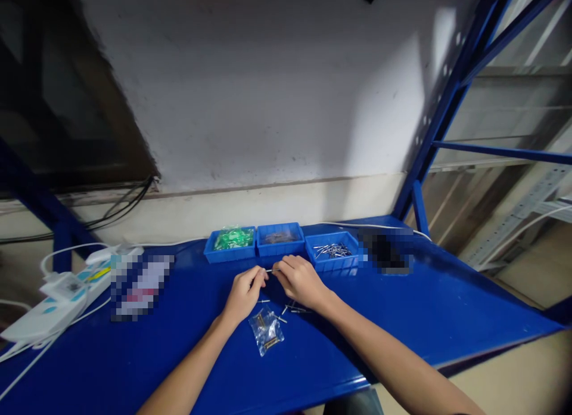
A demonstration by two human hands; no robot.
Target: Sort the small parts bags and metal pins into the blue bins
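My left hand (pixel 246 288) and my right hand (pixel 300 279) meet above the blue table, fingers pinched. A thin silver metal pin (pixel 270 271) spans the small gap between them, one end in each hand's fingertips. Several similar loose pins (pixel 295 309) lie on the table below my right hand. Nearer to me lies a clear plastic bag (pixel 267 331) with brass-coloured pieces inside. Behind my right hand stands a blue bin (pixel 336 262) of silver pins. The pin's ends are hidden by my fingers.
A blue bin (pixel 230 257) of green packets and another blue bin (pixel 280 248) with greyish contents stand by the wall. A white power strip (pixel 40 307) with cables lies at left. Blurred items flank the work area. Blue frame posts (pixel 440 123) rise at right.
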